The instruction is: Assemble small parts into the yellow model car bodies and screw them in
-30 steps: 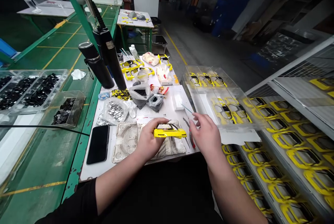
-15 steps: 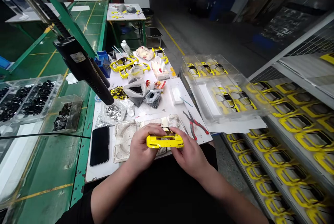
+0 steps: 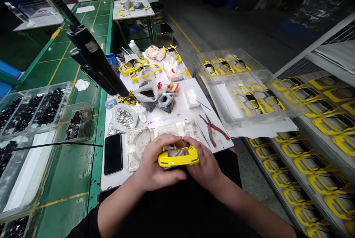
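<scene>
Between my two hands is a yellow model car body shell (image 3: 179, 160), one end facing me and its window openings showing on top. My left hand (image 3: 155, 166) is closed on its left side, the fingers over the far edge and the thumb stretched out below the near end. On the other side, my right hand (image 3: 205, 166) grips the shell with fingers bent over its far right edge. Beneath and beyond my hands lies a stained white moulded tray (image 3: 138, 147), partly hidden by them. Right of it are red-handled pliers (image 3: 213, 128).
A phone (image 3: 113, 154) lies at the table's left. Bags of small parts (image 3: 124, 117) and a white box (image 3: 191, 97) stand farther back. A black hose-mounted nozzle (image 3: 100, 64) hangs at left. Clear trays (image 3: 249, 119) and racks hold more yellow shells (image 3: 331, 127) at right.
The shell has tilted so that its openings show more. My left thumb has come off its near side and now reaches below it. The whole view has shifted slightly.
</scene>
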`<state>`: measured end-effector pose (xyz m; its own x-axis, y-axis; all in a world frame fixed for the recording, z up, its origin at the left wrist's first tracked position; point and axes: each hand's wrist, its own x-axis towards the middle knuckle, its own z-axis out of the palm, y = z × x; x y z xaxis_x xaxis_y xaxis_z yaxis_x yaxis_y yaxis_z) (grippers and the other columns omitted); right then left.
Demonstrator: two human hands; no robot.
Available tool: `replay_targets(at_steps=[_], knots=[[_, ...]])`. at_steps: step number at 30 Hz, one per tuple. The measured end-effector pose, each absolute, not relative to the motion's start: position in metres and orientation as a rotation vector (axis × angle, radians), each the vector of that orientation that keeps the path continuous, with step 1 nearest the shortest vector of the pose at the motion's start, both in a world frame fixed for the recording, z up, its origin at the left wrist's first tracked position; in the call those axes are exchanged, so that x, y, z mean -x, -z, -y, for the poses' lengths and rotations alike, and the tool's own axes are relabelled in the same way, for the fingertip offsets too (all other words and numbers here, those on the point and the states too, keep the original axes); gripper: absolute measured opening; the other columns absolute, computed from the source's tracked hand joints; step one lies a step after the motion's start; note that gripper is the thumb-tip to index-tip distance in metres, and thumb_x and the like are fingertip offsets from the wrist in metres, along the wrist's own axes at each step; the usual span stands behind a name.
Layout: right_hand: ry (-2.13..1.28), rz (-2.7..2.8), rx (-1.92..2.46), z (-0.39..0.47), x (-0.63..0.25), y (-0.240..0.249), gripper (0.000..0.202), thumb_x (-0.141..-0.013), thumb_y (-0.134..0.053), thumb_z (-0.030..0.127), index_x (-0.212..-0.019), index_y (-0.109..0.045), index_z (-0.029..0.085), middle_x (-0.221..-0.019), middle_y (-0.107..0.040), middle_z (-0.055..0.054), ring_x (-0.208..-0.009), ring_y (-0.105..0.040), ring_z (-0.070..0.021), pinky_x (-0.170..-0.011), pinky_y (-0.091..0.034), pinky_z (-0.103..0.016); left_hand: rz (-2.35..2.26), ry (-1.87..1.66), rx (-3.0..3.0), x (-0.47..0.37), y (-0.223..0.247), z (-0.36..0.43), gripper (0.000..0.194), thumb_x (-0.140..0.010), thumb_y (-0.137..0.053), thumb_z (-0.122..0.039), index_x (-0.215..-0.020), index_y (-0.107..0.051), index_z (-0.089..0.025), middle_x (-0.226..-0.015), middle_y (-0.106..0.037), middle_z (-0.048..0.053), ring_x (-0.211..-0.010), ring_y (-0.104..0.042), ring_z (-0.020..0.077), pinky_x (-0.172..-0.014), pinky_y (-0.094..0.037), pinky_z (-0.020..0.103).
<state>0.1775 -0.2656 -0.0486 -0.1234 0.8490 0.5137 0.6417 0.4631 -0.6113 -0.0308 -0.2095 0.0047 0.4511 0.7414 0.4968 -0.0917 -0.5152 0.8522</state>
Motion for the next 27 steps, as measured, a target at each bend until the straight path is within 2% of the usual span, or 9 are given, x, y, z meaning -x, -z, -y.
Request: replay_targets(at_steps=[3,7,15,19,21,24,27], knots=[[-0.296,1.871,1.27,0.264,-0.178,0.049,0.044,-0.114,-0.057,0.024,-0.157,-0.048,0.021,-0.133,-0.077,-0.016,-0.114,-0.081,-0.0317,-0.096,-0.072,-0.049,-0.578,-1.19,-1.815,0.026,-0.008,0.208,0.06,-0.094,-0.091,-0.055,-0.144,-0.071,-0.027,-0.118,-0.08,0.009,-0.107,-0.074,0.0228,-0.098,-0.059,0.035],[-0.325,1.897,1.257,0.262,-0.182,0.045,0.044,-0.115,-0.056,0.027,-0.158,-0.048,0.02,-0.135,-0.076,-0.017,-0.117,-0.08,-0.0315,-0.099,-0.072,-0.049,-0.547,-1.187,-1.808,0.024,-0.01,0.204,0.048,-0.096,-0.088,-0.044,-0.137,-0.072,-0.026,-0.116,-0.081,0.008,-0.106,-0.074,0.0222,-0.097,-0.06,0.034],[-0.383,1.888,1.226,0.261,-0.183,0.048,0.045,-0.116,-0.054,0.027,-0.16,-0.047,0.023,-0.135,-0.076,-0.015,-0.118,-0.079,-0.03,-0.098,-0.071,-0.045,-0.547,-1.194,-1.785,0.024,-0.018,0.207,0.036,-0.093,-0.088,-0.028,-0.127,-0.076,-0.025,-0.115,-0.08,0.007,-0.107,-0.073,0.0204,-0.096,-0.059,0.031],[-0.501,1.868,1.241,0.262,-0.187,0.045,0.047,-0.115,-0.056,0.026,-0.161,-0.047,0.025,-0.143,-0.073,-0.013,-0.128,-0.076,-0.0294,-0.109,-0.067,-0.046,-0.553,-1.191,-1.815,0.024,-0.013,0.206,0.039,-0.093,-0.089,-0.034,-0.129,-0.075,-0.025,-0.115,-0.081,0.008,-0.108,-0.075,0.0222,-0.096,-0.06,0.033],[-0.632,1.851,1.235,0.262,-0.193,0.039,0.05,-0.115,-0.062,0.031,-0.162,-0.049,0.027,-0.147,-0.071,-0.013,-0.128,-0.075,-0.0286,-0.109,-0.067,-0.044,-0.564,-1.188,-1.833,0.024,-0.01,0.203,0.041,-0.094,-0.089,-0.042,-0.129,-0.074,-0.025,-0.114,-0.082,0.009,-0.105,-0.077,0.023,-0.094,-0.061,0.034],[-0.819,1.754,1.228,0.265,-0.203,0.025,0.056,-0.112,-0.072,0.047,-0.163,-0.054,0.03,-0.144,-0.068,-0.011,-0.11,-0.076,-0.0236,-0.091,-0.07,-0.034,-0.597,-1.179,-1.834,0.025,-0.009,0.199,0.049,-0.095,-0.087,-0.06,-0.126,-0.076,-0.024,-0.108,-0.083,0.009,-0.094,-0.079,0.0231,-0.085,-0.061,0.034],[-0.922,1.626,1.2,0.267,-0.215,0.016,0.056,-0.11,-0.076,0.054,-0.16,-0.059,0.034,-0.14,-0.064,-0.009,-0.092,-0.07,-0.0175,-0.078,-0.067,-0.029,-0.624,-1.17,-1.827,0.023,-0.01,0.196,0.061,-0.089,-0.087,-0.074,-0.121,-0.077,-0.023,-0.103,-0.084,0.009,-0.086,-0.078,0.0225,-0.077,-0.06,0.032]])
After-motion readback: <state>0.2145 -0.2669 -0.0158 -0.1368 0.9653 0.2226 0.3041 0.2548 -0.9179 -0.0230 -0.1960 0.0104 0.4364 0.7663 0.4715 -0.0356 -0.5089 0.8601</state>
